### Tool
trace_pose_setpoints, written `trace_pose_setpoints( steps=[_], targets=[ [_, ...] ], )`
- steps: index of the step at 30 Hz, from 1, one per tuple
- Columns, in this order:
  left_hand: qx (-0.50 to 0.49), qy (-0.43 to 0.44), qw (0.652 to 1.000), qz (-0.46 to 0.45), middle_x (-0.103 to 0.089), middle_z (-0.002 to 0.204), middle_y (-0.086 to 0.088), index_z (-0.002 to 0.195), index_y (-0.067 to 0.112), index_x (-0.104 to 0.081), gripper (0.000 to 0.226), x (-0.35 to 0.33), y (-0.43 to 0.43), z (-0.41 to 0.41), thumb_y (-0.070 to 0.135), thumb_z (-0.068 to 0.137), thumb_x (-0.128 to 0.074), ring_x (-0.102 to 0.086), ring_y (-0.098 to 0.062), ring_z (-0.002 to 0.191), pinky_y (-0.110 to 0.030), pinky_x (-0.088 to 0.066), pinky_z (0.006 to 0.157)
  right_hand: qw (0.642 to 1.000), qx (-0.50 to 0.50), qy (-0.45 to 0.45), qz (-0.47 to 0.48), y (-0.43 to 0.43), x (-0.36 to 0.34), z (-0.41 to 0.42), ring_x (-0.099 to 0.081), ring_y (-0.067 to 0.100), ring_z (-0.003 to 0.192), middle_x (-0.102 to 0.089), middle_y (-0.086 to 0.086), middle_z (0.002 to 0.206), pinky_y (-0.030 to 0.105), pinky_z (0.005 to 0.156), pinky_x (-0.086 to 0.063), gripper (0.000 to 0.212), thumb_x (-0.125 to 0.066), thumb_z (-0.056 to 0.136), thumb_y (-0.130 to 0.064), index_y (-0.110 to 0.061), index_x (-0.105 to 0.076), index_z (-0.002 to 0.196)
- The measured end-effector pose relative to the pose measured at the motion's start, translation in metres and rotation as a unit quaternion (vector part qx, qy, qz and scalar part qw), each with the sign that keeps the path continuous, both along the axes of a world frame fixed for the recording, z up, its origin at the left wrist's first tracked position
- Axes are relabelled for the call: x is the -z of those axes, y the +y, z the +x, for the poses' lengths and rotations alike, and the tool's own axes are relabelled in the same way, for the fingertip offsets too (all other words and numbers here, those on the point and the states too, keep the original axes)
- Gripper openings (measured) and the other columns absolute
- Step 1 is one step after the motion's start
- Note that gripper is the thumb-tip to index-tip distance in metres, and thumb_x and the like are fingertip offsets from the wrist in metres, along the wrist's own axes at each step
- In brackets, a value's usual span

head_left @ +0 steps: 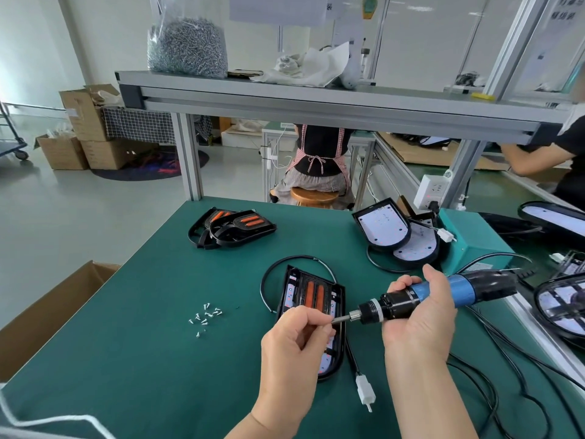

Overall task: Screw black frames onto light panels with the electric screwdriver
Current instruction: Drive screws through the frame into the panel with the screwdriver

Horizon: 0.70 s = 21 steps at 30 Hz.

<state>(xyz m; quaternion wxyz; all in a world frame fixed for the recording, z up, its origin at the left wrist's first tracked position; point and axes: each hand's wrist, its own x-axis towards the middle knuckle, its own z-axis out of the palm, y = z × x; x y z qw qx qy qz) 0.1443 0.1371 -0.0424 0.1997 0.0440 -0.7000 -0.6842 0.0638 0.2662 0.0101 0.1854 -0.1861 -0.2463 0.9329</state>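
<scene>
L hand point(296, 339) pinching bit tip, R hand point(421, 315) gripping screwdriver point(440, 296), framed panel point(311, 307) beneath

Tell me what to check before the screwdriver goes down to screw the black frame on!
1. Grip: the right hand holds the electric screwdriver round its body. Ok.
2. Screw on the bit: the left hand pinches the bit's tip and hides it. Cannot tell.
3. Aim: the screwdriver lies almost sideways, not pointing down at a hole. Not ok.
4. Seating: the black frame lies on the light panel, flat on the table. Ok.
5. Spare screws lie loose on the table left of the frame. Ok.
</scene>
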Motion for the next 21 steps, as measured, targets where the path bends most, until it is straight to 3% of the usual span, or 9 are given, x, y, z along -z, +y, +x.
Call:
trace_pose_setpoints(
  steps=[5,9,16,19,21],
  targets=[
    [-0.013,0.032,0.998,-0.047,-0.071,0.085,0.004,0.085,0.038,-0.073,0.046,0.005,-0.003,-0.001,-0.008,0.087,-0.07,-0.07,-0.022,0.082,-0.03,-0.058,0.074,0.999,-0.003,-0.03,-0.019,0.0,0.004,0.0,-0.055,0.012,0.054,-0.051,0.001,0.075,0.02,0.054,-0.049,0.03,-0.07,0.091,-0.009,-0.016,-0.048,0.109],
    [0.012,0.003,1.0,0.025,-0.072,0.088,0.0,0.099,0.033,-0.073,0.041,0.003,-0.005,-0.002,-0.005,0.085,-0.074,-0.069,-0.013,0.081,-0.023,-0.056,0.074,0.999,-0.011,-0.034,-0.029,0.001,0.004,-0.003,-0.055,0.012,0.055,-0.051,0.001,0.078,0.02,0.054,-0.049,0.031,-0.071,0.09,-0.009,-0.016,-0.049,0.111],
    [0.02,-0.018,0.996,0.082,-0.075,0.089,-0.001,0.107,0.021,-0.069,0.038,0.002,-0.007,-0.008,-0.006,0.082,-0.076,-0.071,-0.013,0.083,-0.03,-0.058,0.075,0.999,-0.011,-0.035,-0.026,-0.001,0.001,-0.008,-0.055,0.013,0.058,-0.052,0.003,0.08,0.02,0.054,-0.05,0.031,-0.071,0.091,-0.01,-0.015,-0.05,0.113],
    [0.022,-0.019,0.998,0.057,-0.073,0.094,0.004,0.11,0.027,-0.066,0.043,0.003,-0.01,-0.007,-0.003,0.081,-0.079,-0.071,-0.012,0.087,-0.035,-0.058,0.082,0.999,-0.007,-0.031,-0.019,0.0,0.0,-0.012,-0.055,0.014,0.057,-0.053,0.003,0.079,0.021,0.056,-0.05,0.031,-0.071,0.09,-0.009,-0.015,-0.051,0.113],
    [-0.022,0.011,0.999,-0.031,-0.067,0.103,0.014,0.116,0.035,-0.061,0.051,0.004,-0.017,-0.01,0.009,0.079,-0.084,-0.065,-0.008,0.095,-0.021,-0.051,0.087,1.0,-0.007,-0.018,-0.013,0.0,-0.002,-0.016,-0.055,0.013,0.054,-0.053,0.002,0.077,0.021,0.056,-0.049,0.03,-0.071,0.09,-0.008,-0.015,-0.052,0.112]
  ],
)
